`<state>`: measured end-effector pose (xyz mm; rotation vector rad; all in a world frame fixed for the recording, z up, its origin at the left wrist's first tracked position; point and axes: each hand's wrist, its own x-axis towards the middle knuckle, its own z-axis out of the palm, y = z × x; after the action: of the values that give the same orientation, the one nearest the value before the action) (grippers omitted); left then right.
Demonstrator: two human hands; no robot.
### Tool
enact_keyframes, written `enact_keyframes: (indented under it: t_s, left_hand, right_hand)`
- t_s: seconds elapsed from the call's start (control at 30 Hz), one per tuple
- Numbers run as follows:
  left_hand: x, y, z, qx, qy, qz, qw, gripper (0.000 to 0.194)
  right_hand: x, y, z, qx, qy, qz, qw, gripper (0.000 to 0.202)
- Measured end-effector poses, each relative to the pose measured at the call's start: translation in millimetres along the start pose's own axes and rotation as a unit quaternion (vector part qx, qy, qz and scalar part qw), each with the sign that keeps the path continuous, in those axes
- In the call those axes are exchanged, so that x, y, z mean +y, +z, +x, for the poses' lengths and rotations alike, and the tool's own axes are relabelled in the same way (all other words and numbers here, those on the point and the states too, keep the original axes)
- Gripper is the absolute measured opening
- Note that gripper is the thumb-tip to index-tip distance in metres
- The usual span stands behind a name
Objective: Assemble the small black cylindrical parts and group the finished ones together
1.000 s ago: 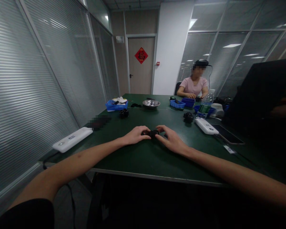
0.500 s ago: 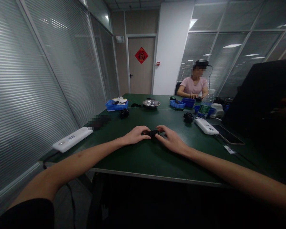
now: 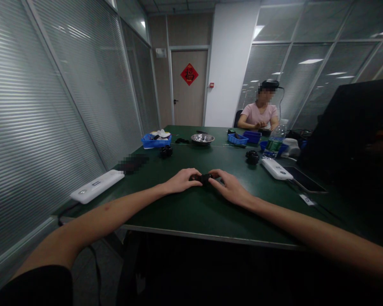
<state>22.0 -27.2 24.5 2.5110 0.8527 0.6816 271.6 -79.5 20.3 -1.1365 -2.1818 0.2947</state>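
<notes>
A small black object (image 3: 205, 179) rests at the middle of the green table (image 3: 185, 216), between my two hands. From its left side, my left hand (image 3: 182, 180) grips it with thumb and fingers. My right hand (image 3: 229, 185) pinches its right end with thumb and forefinger. The object's shape is hard to make out, as it is dark and partly covered by my fingers. Beyond my hands stand two round black items, one at the left (image 3: 166, 151) and one at the right (image 3: 252, 157).
A metal bowl (image 3: 202, 139), a blue basket (image 3: 156, 140) and blue trays (image 3: 252, 136) stand farther back. At right are a water bottle (image 3: 274, 142), a white power bank (image 3: 276, 169) and a phone (image 3: 304, 179). Another white device (image 3: 97, 186) lies left. A person (image 3: 260, 114) sits across.
My hands have hardly moved; the black object between them looks slightly turned. Across the table, the person has lifted a hand a little.
</notes>
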Motion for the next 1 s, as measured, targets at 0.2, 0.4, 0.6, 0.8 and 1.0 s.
enact_keyframes:
  t_s: [0.2,0.4,0.6,0.8,1.0]
  left_hand:
    - [-2.9,0.3,-0.6,0.0,0.002,0.0,1.0,0.034]
    - [-0.9,-0.1,-0.4,-0.003,0.005,0.002,1.0,0.034]
    - [-1.4,0.1,-0.4,-0.001,0.001,0.004,1.0,0.034]
    - [0.0,0.0,-0.7,-0.002,-0.003,0.004,1.0,0.033]
    - [0.1,-0.4,-0.8,-0.003,-0.003,-0.004,1.0,0.035]
  right_hand:
    - [-0.2,-2.9,-1.1,-0.001,-0.065,0.01,0.998,0.034]
    - [-0.9,-0.6,-1.0,0.008,-0.011,0.006,1.0,0.035]
    - [0.0,-2.0,-1.0,-0.005,-0.054,0.015,0.998,0.034]
    - [-1.8,-0.4,-0.6,0.008,-0.011,0.01,1.0,0.038]
    - [-0.5,-2.3,-1.0,-0.017,-0.048,0.005,0.999,0.032]
